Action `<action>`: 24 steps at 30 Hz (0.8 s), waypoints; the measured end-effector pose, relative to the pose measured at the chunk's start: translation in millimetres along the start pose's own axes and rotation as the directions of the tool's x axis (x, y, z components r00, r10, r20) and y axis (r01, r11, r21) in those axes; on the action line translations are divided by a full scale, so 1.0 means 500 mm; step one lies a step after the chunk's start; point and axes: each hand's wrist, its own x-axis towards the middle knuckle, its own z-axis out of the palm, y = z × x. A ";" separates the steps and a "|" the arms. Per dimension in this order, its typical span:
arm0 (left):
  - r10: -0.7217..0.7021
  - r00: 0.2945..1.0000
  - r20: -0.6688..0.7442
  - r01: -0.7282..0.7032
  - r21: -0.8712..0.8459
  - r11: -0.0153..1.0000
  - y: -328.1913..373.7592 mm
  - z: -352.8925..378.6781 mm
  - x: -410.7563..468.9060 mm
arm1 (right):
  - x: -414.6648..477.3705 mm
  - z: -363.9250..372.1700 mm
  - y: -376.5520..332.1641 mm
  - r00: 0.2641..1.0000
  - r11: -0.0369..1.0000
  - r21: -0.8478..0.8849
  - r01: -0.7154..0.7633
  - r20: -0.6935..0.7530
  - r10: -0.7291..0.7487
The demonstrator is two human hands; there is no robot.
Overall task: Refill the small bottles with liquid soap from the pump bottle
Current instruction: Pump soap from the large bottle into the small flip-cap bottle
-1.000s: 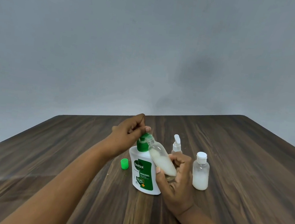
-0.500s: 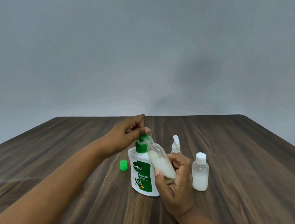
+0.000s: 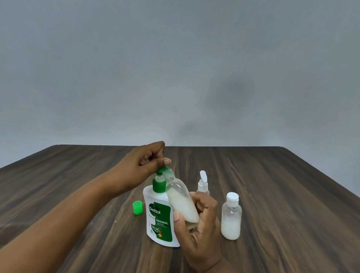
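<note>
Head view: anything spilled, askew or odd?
No spill visible. The green cap sits loose on the table beside the pump bottle; the small bottle in the right hand is tilted against the nozzle, apparently deliberately.

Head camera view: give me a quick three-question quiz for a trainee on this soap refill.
1. True or false: the green cap lies on the table, apart from the pump bottle.
2. The right hand grips: A) the tilted small bottle; B) the green cap; C) the spray bottle.
3. Which hand presses on the pump head?
Key: 1 true; 2 A; 3 the left hand.
</note>
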 end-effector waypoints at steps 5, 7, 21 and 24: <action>-0.028 1.000 -0.013 0.028 -0.022 0.999 -0.005 0.008 -0.005 | -0.004 -0.001 -0.002 1.000 1.000 0.005 -0.013 0.009 0.013; -0.035 0.999 -0.021 0.035 0.012 0.999 -0.003 0.004 -0.005 | -0.003 -0.001 -0.002 1.000 1.000 0.009 -0.010 0.015 0.010; -0.005 1.000 0.021 0.004 0.049 0.999 -0.005 0.007 0.001 | -0.008 -0.004 0.002 1.000 1.000 0.030 0.001 0.027 -0.002; 0.014 1.000 -0.002 -0.014 0.023 1.000 -0.003 0.007 -0.003 | -0.005 -0.003 0.000 1.000 0.999 0.034 0.001 0.023 -0.002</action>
